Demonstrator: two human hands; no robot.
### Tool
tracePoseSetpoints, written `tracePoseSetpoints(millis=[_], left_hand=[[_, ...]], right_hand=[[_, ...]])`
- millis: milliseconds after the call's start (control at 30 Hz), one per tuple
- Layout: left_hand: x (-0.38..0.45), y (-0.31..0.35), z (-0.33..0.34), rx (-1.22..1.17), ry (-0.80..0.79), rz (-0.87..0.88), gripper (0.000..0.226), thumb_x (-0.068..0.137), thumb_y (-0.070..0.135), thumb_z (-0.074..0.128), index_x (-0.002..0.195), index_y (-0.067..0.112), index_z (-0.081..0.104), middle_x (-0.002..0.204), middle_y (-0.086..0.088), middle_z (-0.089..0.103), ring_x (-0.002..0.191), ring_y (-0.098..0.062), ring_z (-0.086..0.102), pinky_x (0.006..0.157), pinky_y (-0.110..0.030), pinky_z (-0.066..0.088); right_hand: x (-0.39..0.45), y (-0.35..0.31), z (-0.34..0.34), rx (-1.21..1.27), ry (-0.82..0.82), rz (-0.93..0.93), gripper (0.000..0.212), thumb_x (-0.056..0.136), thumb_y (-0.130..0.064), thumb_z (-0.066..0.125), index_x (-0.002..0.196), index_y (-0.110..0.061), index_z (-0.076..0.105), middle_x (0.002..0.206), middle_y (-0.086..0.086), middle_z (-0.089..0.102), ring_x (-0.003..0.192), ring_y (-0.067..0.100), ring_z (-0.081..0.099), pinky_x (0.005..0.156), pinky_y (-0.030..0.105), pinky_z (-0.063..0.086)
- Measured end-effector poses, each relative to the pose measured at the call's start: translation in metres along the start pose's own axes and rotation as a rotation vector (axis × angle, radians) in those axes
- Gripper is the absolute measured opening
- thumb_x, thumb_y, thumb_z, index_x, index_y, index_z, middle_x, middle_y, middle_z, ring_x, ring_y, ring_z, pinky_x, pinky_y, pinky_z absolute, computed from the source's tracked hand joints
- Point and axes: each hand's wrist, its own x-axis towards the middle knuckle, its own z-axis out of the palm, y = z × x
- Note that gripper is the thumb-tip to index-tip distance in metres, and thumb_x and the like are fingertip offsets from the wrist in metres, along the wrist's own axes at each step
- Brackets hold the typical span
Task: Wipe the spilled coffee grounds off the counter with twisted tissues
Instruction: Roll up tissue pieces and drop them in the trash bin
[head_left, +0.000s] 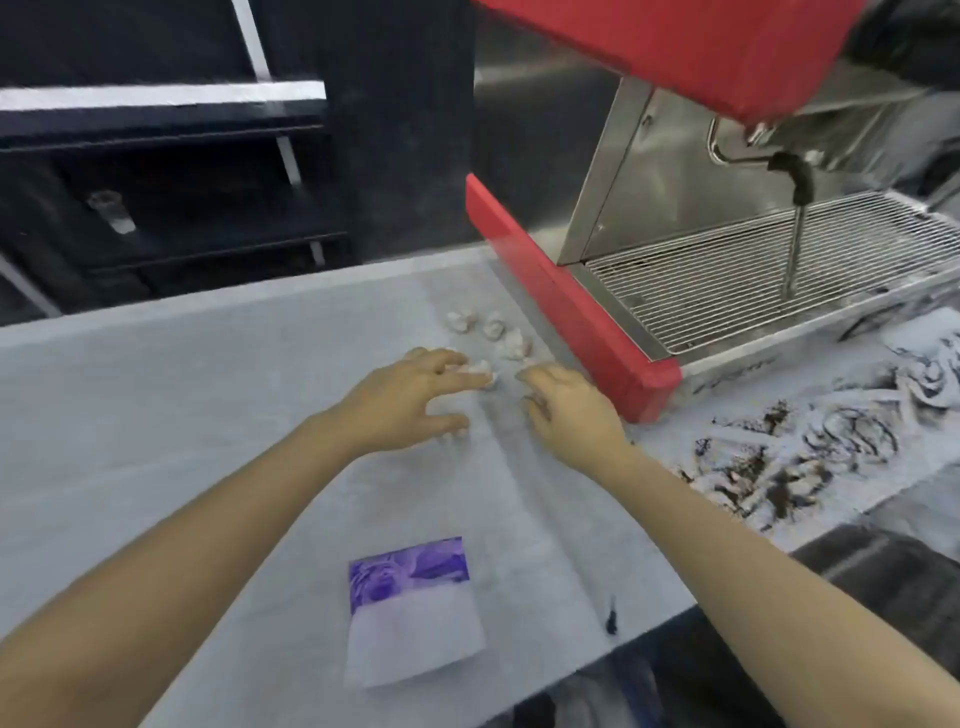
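Several small twisted white tissues lie on the pale counter (208, 415) beside the red espresso machine (571, 322): one at the far left (461, 320), one beside it (493, 327), one nearer the machine (517, 345). My left hand (410, 400) reaches forward with spread fingers, and its fingertips touch the nearest twisted tissue (482, 370). My right hand (569, 410) hovers just to the right, fingers loosely bent, tips close to the tissues, nothing visibly held. Dark coffee grounds (779, 462) are smeared over the counter at the right.
A tissue pack (410, 608) with a purple printed top lies near the counter's front edge. A small dark smudge (612, 618) sits to its right. The machine's wire drip tray (769, 280) and steam wand (795, 228) stand at the back right. Dark shelving fills the back left.
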Motion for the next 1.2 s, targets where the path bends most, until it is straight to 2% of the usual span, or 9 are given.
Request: tracePoseSetpoints(millis=[167, 300, 433, 533, 633, 767, 867, 1067, 1200], left_hand=[[0.004, -0.01, 0.042, 0.094, -0.191, 0.025, 0.052, 0.099, 0.044, 0.048, 0.148, 0.046, 0.034, 0.163, 0.002, 0.022, 0.134, -0.025, 0.039, 0.097, -0.04, 0.049], [-0.005, -0.018, 0.06, 0.155, -0.103, 0.116, 0.041, 0.095, 0.025, 0.047, 0.135, 0.023, 0.059, 0.145, -0.011, 0.053, 0.115, -0.034, 0.061, 0.086, -0.043, 0.057], [-0.014, -0.019, 0.07, 0.144, -0.03, 0.107, 0.047, 0.084, -0.002, 0.068, 0.126, 0.019, 0.067, 0.136, -0.013, 0.06, 0.106, -0.035, 0.063, 0.082, -0.042, 0.058], [-0.02, -0.011, 0.062, -0.022, -0.033, 0.001, 0.04, 0.092, 0.003, 0.063, 0.127, 0.022, 0.066, 0.137, -0.009, 0.06, 0.114, -0.032, 0.059, 0.095, -0.04, 0.052], [-0.022, 0.012, 0.044, -0.333, -0.018, -0.135, 0.036, 0.096, 0.013, 0.06, 0.131, 0.023, 0.064, 0.128, 0.001, 0.064, 0.111, -0.019, 0.062, 0.096, -0.026, 0.048], [-0.022, 0.06, 0.017, -0.586, 0.034, -0.195, 0.04, 0.093, 0.024, 0.066, 0.132, 0.03, 0.061, 0.116, 0.014, 0.066, 0.101, 0.0, 0.061, 0.087, -0.009, 0.047], [-0.023, 0.101, 0.008, -0.648, 0.013, -0.121, 0.037, 0.092, 0.024, 0.068, 0.128, 0.028, 0.064, 0.12, 0.016, 0.066, 0.107, 0.007, 0.06, 0.088, -0.005, 0.045], [-0.025, 0.193, 0.029, -0.763, -0.025, -0.008, 0.029, 0.089, 0.021, 0.071, 0.118, 0.024, 0.071, 0.113, 0.013, 0.07, 0.098, -0.006, 0.064, 0.085, -0.017, 0.052], [-0.018, 0.259, 0.073, -0.806, -0.108, 0.042, 0.029, 0.089, 0.02, 0.07, 0.118, 0.024, 0.071, 0.115, 0.013, 0.069, 0.101, -0.006, 0.064, 0.088, -0.023, 0.053]], right_hand=[[-0.004, 0.011, 0.033, -0.142, -0.089, 0.03, 0.042, 0.096, -0.014, 0.049, 0.137, -0.013, 0.049, 0.146, 0.007, 0.045, 0.133, 0.029, 0.041, 0.102, 0.038, 0.04], [-0.015, 0.017, 0.051, -0.14, -0.032, -0.003, 0.047, 0.074, 0.005, 0.068, 0.119, -0.009, 0.063, 0.121, 0.008, 0.064, 0.112, 0.032, 0.058, 0.077, 0.04, 0.058], [-0.023, 0.016, 0.056, -0.114, -0.005, -0.083, 0.04, 0.067, 0.013, 0.065, 0.1, -0.008, 0.068, 0.102, 0.007, 0.068, 0.095, 0.032, 0.059, 0.067, 0.038, 0.057], [-0.033, 0.012, 0.051, 0.122, 0.019, -0.028, 0.029, 0.078, 0.009, 0.06, 0.1, -0.008, 0.07, 0.096, 0.006, 0.069, 0.092, 0.026, 0.06, 0.077, 0.03, 0.051], [-0.05, -0.004, 0.032, 0.563, 0.117, 0.281, 0.019, 0.083, -0.001, 0.067, 0.098, -0.009, 0.073, 0.09, -0.005, 0.07, 0.082, -0.002, 0.062, 0.073, 0.006, 0.042], [-0.086, -0.018, 0.007, 0.941, 0.261, 0.496, 0.017, 0.084, -0.007, 0.072, 0.1, -0.013, 0.072, 0.098, 0.0, 0.073, 0.093, 0.01, 0.068, 0.082, 0.029, 0.055], [-0.123, -0.026, -0.012, 0.981, 0.364, 0.541, 0.015, 0.086, -0.017, 0.073, 0.1, -0.022, 0.072, 0.099, -0.003, 0.073, 0.1, 0.017, 0.068, 0.088, 0.036, 0.055], [-0.207, -0.011, -0.049, 0.852, 0.553, 0.608, 0.015, 0.088, -0.02, 0.07, 0.102, -0.025, 0.071, 0.099, -0.012, 0.073, 0.1, 0.006, 0.066, 0.076, 0.015, 0.051], [-0.263, 0.033, -0.063, 0.781, 0.638, 0.757, 0.017, 0.088, -0.024, 0.071, 0.104, -0.023, 0.071, 0.1, -0.009, 0.073, 0.099, 0.008, 0.067, 0.083, 0.028, 0.055]])
